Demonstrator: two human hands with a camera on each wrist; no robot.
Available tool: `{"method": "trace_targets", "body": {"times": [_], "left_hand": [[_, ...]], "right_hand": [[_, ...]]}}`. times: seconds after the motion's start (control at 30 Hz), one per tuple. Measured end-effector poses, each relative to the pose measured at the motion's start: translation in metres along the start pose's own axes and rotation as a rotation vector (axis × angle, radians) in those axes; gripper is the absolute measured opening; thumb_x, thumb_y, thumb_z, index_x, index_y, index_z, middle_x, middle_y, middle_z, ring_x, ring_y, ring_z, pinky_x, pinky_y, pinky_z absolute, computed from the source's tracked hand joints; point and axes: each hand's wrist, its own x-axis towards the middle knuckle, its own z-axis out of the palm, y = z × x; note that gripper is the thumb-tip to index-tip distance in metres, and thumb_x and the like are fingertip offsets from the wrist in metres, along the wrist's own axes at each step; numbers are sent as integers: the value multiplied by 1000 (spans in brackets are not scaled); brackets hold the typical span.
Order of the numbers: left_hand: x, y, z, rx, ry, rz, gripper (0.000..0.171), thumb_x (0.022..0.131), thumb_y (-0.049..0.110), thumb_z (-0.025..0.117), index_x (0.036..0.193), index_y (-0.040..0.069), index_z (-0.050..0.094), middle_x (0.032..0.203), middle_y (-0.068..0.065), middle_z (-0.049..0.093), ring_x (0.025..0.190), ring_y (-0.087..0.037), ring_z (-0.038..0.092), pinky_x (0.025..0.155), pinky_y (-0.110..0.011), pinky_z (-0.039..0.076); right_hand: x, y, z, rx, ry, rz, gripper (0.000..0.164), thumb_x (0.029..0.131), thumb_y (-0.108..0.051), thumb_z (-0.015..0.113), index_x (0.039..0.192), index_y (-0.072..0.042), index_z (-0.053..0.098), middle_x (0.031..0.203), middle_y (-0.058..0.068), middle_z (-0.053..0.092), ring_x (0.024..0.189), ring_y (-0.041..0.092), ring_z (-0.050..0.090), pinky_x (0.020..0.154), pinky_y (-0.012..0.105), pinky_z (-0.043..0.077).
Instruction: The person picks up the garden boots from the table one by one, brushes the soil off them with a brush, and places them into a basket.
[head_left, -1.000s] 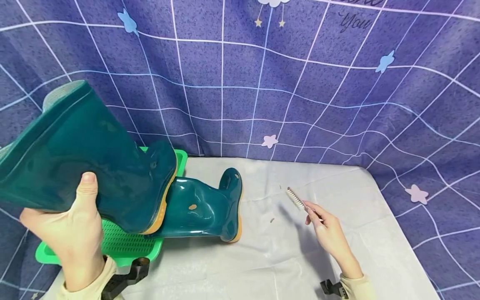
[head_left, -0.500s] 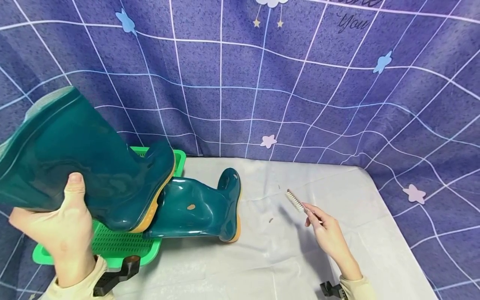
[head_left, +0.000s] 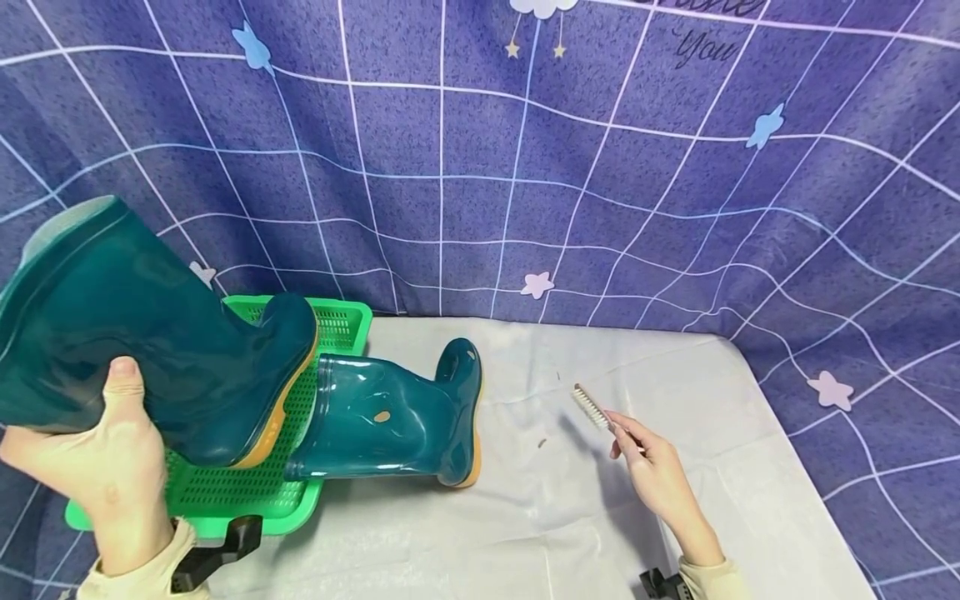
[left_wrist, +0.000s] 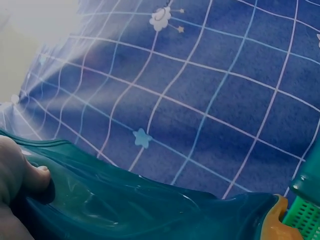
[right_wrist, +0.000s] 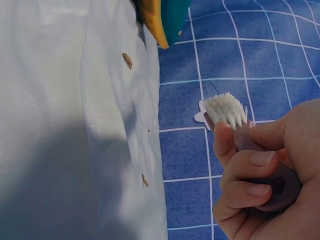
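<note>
My left hand point(head_left: 120, 475) grips a dark green rubber boot point(head_left: 165, 350) by its shaft, thumb on the near side. The boot is tilted, its yellow-edged sole facing right, above a green plastic basket point(head_left: 296, 518). A second green boot point(head_left: 390, 417) lies on its side on the table, its top edge at the basket's right rim; a tan spot shows on its shaft. In the right wrist view, my right hand point(right_wrist: 265, 175) has its fingers curled round the handle of a small white-bristled brush point(right_wrist: 226, 107). Over the table's right part, the brush point(head_left: 592, 408) points up and left.
A white cloth point(head_left: 495, 542) covers the table, with a small brown scrap point(head_left: 542, 442) lying between the boot and the brush. Behind and around hangs a blue curtain point(head_left: 480, 208) with grid lines and stars. Black camera mounts sit on both wrists.
My left hand has carried its boot left and slightly down, away from the lying boot, so more of the basket shows. The right hand with the brush has hardly moved.
</note>
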Motion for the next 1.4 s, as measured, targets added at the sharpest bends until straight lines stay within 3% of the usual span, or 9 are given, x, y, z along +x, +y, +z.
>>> {"method": "trace_targets", "body": {"times": [0.13,0.37,0.53,0.67,0.83,1.0,1.13,1.3,1.4], "left_hand": [[3,-8,-5,57,34,-26,64,91,-5,73,148,-1,45,140,-13,62,132,-25,57,119,-30,44],[12,-22,-20,336,42,-67,64,99,2,66,155,3,37,155,-5,51,145,-19,50,122,-23,39],[14,-29,-22,474,77,-185,57,102,9,66,154,7,43,154,0,49,143,-13,51,121,-19,38],[16,-37,-26,444,126,-260,54,101,9,68,151,9,49,149,3,54,140,-13,54,120,-18,39],[21,-52,-36,405,158,-266,48,97,6,71,144,8,60,131,6,66,129,-12,61,115,-20,45],[23,-66,-44,373,181,-311,44,95,6,74,138,8,65,119,10,68,119,-8,64,111,-19,47],[26,-77,-49,328,181,-297,39,93,2,75,131,8,71,111,8,73,111,-9,67,105,-20,50],[30,-81,-57,310,204,-350,44,93,2,76,136,8,67,117,8,71,116,-8,66,109,-19,48],[32,-82,-62,298,238,-426,53,95,5,76,145,8,56,130,7,66,124,-7,62,112,-15,45]], "right_hand": [[-1,2,2,10,-5,-2,31,112,-20,56,139,-18,71,80,-1,71,53,5,39,51,28,38],[-3,7,7,20,-4,13,30,112,-21,56,138,-17,72,80,-1,71,54,5,40,52,28,38],[-5,8,10,19,-1,23,30,112,-22,56,137,-18,72,79,-1,70,56,6,40,54,29,38],[-6,9,12,17,-7,25,29,112,-24,56,136,-18,73,79,-3,70,57,6,41,56,28,38],[-7,11,14,10,-10,25,30,112,-24,56,136,-16,72,79,-1,70,58,6,41,58,28,38],[-7,12,15,3,-15,43,31,112,-24,56,137,-15,72,80,0,70,62,6,45,62,27,39],[-7,13,18,2,-19,45,31,112,-24,56,138,-15,72,79,-3,70,67,9,50,67,26,41],[-7,13,19,13,-40,71,32,112,-24,56,139,-16,71,81,0,70,64,10,48,65,28,40],[-7,13,20,23,-54,86,32,113,-25,55,140,-17,70,83,3,71,61,9,43,61,29,39]]}}
